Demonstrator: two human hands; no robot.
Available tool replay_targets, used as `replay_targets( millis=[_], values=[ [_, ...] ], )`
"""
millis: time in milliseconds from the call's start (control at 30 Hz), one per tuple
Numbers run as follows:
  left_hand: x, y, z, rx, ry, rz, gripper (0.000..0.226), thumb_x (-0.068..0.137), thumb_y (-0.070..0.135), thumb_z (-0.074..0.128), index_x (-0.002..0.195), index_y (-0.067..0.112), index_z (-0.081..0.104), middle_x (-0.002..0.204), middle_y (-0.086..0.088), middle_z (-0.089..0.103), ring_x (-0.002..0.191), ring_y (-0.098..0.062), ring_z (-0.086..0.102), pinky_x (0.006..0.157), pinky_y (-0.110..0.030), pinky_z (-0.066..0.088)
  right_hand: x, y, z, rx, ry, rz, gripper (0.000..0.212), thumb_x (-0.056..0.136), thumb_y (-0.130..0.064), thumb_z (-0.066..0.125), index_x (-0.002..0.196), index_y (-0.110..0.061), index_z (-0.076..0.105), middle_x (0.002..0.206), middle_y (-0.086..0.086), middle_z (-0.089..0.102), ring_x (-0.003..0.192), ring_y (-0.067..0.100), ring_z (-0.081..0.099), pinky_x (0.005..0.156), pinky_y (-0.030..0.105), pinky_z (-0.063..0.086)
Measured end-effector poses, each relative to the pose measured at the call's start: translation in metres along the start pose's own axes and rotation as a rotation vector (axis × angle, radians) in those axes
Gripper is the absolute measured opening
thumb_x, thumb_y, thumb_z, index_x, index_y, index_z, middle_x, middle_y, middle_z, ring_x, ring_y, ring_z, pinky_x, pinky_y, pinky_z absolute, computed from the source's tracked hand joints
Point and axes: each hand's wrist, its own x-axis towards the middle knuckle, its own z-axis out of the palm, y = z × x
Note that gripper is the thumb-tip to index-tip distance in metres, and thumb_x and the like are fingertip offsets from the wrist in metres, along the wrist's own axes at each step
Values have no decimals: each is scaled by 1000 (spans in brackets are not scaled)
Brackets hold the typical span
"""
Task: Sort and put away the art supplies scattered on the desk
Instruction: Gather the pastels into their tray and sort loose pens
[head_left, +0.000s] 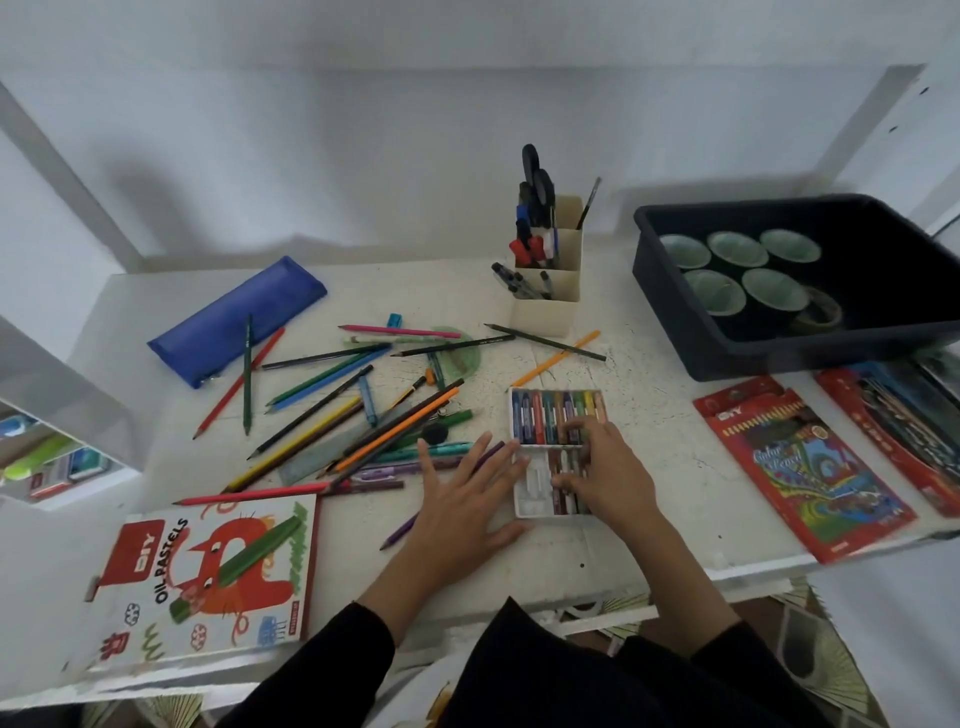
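A white plastic tray (530, 499) of oil pastels (550, 415) lies in the middle of the desk. My right hand (605, 470) rests over the tray's near half, fingers curled onto the pastels there. My left hand (462, 499) lies flat and spread on the desk just left of the tray, over a purple pencil (402, 530). Several loose coloured pencils (332, 400) and pens sprawl to the left. The oil pastels box lid (208, 577) lies at the near left.
A blue pencil case (239, 319) lies at the back left. A cream pen holder (548, 280) with markers stands at the back centre. A dark bin (727, 332) with green cups sits at the back right, and coloured pencil boxes (805, 467) lie on the right.
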Motion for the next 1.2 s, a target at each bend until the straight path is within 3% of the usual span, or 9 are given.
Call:
replay_targets(
  millis=[167, 267, 400, 533, 733, 833, 933, 1067, 1200],
  values=[
    [-2, -3, -9, -13, 71, -32, 62, 93, 63, 22, 145, 29, 33, 154, 8, 29, 144, -12, 11, 102, -69, 1, 5, -9, -5, -28, -56, -161, 46, 79, -22, 72, 119, -27, 51, 116, -1, 47, 91, 10, 51, 80, 28, 47],
    [-10, -21, -25, -80, 211, -163, 51, 94, 50, 32, 141, 30, 40, 152, 6, 31, 143, -12, 16, 104, -72, 0, 15, -32, -6, 10, -71, -302, 24, 84, -29, 67, 107, -24, 61, 93, -6, 48, 76, 1, 45, 71, 22, 38],
    [-27, -62, -42, -150, 371, -377, 41, 93, 39, 36, 130, 29, 49, 143, 3, 44, 139, -16, 26, 103, -72, 2, 30, -83, 14, 16, -29, -431, 14, 89, -34, 60, 95, -22, 66, 85, -6, 58, 85, 9, 50, 71, 25, 37],
    [-60, -106, -46, -150, 405, -599, 41, 89, 33, 38, 126, 26, 54, 139, 0, 47, 139, -18, 28, 101, -73, 0, 36, -141, 53, -31, 59, -517, 14, 91, -28, 55, 97, -20, 66, 91, -1, 68, 96, 20, 52, 79, 36, 46],
    [-102, -134, -40, -163, 318, -851, 39, 93, 30, 43, 131, 24, 50, 141, -2, 44, 141, -22, 25, 104, -70, -4, 49, -190, 102, -457, -21, -374, 47, 92, -41, 47, 132, -17, 40, 126, 6, 55, 122, 30, 40, 96, 51, 32],
    [-110, -135, -35, -162, 254, -870, 46, 92, 38, 30, 131, 22, 49, 141, -3, 44, 140, -22, 26, 107, -68, -1, 54, -193, 115, -485, 6, -340, 42, 91, -28, 48, 130, -17, 38, 123, 6, 57, 121, 30, 40, 94, 51, 31],
    [-105, -134, -33, -165, 237, -846, 44, 92, 34, 29, 130, 22, 49, 141, -1, 43, 140, -20, 26, 106, -67, -4, 57, -187, 111, -384, 77, -323, 28, 91, -20, 47, 120, -21, 47, 109, 2, 63, 115, 27, 43, 90, 47, 33],
    [-103, -134, -33, -125, 226, -809, 40, 92, 30, 31, 126, 22, 51, 137, -2, 46, 138, -21, 31, 105, -71, 4, 57, -168, 90, -6, 143, -287, 15, 88, -26, 57, 103, -24, 59, 92, -5, 65, 102, 18, 51, 86, 40, 42],
    [-97, -130, -38, -76, 266, -730, 35, 91, 19, 52, 126, 24, 54, 136, -3, 48, 134, -23, 37, 104, -73, 7, 43, -137, 58, 535, 74, -233, 7, 84, -19, 68, 90, -15, 68, 81, -3, 65, 73, 6, 59, 61, 8, 45]
  ],
)
